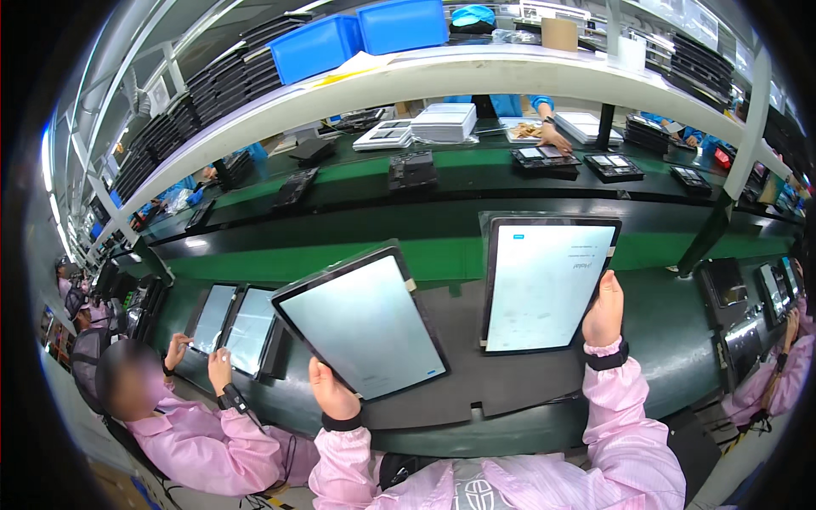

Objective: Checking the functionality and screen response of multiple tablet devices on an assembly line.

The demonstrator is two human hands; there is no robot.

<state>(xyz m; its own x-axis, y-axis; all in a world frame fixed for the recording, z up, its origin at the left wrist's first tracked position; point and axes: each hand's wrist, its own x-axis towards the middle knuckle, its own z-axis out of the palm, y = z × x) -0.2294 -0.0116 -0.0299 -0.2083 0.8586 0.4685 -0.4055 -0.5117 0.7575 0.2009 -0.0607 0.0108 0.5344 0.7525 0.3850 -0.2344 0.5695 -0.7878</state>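
My left hand (331, 393) grips the lower edge of a black-framed tablet (361, 321) with a lit pale screen, tilted to the left above the dark mat (510, 382). Over to the right, my right hand (604, 311) holds the right edge of a second tablet (548, 282), which stands nearly upright with its bright screen facing me. The two tablets are apart, side by side. Both my wrists wear black bands below pink sleeves.
A green conveyor belt (340, 255) runs behind the mat. At the left, a person in pink (204, 442) handles two more tablets (234, 327). Black trays (412, 170) and white stacks (442, 123) lie on the far bench; blue bins (357, 38) sit on the shelf above.
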